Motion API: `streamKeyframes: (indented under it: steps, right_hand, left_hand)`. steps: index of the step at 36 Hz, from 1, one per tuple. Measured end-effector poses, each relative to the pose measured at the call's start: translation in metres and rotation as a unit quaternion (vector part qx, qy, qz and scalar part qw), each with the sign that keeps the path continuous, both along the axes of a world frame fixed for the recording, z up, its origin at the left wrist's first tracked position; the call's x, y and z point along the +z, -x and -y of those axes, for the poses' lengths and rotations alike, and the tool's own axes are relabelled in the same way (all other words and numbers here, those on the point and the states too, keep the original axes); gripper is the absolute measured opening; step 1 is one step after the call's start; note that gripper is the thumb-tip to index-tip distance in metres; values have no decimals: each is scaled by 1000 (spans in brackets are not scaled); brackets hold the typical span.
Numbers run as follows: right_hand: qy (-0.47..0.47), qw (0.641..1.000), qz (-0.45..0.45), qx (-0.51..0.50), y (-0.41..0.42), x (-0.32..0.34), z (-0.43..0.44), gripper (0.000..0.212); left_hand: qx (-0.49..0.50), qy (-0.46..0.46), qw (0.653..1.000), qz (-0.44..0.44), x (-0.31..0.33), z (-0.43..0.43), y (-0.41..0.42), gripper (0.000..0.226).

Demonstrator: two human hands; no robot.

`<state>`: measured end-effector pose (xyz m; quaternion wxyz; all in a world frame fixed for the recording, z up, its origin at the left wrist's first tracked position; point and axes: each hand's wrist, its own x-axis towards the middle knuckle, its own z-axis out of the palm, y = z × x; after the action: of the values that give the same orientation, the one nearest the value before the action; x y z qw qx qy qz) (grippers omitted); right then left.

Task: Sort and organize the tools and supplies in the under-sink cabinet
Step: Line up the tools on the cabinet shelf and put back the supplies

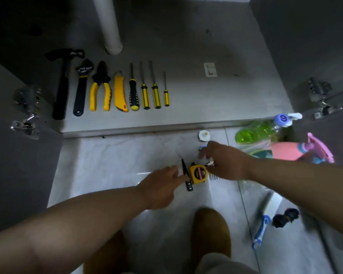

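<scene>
Now both hands reach to the tape measure on the floor: left hand fingers loosely spread beside it, right hand over small metal bits, its grip I cannot tell; next, lift it beside the screwdrivers.

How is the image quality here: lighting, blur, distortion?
Head view: dim overall, with the cabinet's back left corner nearly black and the pipe casting a soft shadow; glare streaks the floor tile near the left hand; the right hand is motion-blurred over small items; wide-angle distortion bends the cabinet floor edge; the tool row, including the hammer, stays fairly sharp.
</scene>
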<state>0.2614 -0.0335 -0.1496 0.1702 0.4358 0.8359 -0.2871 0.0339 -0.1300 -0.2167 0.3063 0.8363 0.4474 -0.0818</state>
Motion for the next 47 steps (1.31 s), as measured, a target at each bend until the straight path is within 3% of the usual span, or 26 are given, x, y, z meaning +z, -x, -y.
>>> streamKeyframes:
  steps: [3, 7, 11, 19, 23, 26, 30, 35, 40, 44, 47]
  right_hand:
    - [32, 999, 16, -4, -8, -19, 22, 44]
    - [14, 998, 8, -58, -3, -45, 38, 68]
    - [-6, 997, 19, -79, 5, -65, 47, 70]
    - [-44, 998, 47, 3, 3, -85, 54, 71]
    - [-48, 997, 60, 28, 2, -86, 51, 72]
    - [-30, 998, 42, 35, 2, -83, 49, 75]
    - [-5, 1000, -1, 21, 3, -78, 53, 80]
    - [12, 997, -68, -33, 5, -78, 58, 76]
    - [41, 991, -108, -67, 8, -84, 58, 77]
    - [44, 986, -134, -93, 17, -86, 55, 74]
    - [32, 979, -167, -115, 22, -82, 50, 68]
  left_hand:
    - [-11, 73, 997, -22, -2, -5, -9, 75]
    - [-33, 91, 993, -69, -7, -15, -14, 77]
    - [-42, 88, 992, -80, -13, -20, -20, 78]
    - [15, 69, 995, -71, -23, -18, -29, 78]
    - [42, 65, 994, -73, -24, -15, -18, 56]
    - [57, 75, 993, -65, -27, -12, -8, 52]
    - [112, 107, 988, 14, -22, -8, 1, 28]
    - [133, 69, 984, 101, 13, -17, 13, 24]
    - [184, -41, 970, 154, 72, -67, 19, 29]
    - [227, -137, 956, 128, 95, -118, 12, 30]
    - [255, -148, 950, 106, 96, -146, 3, 33]
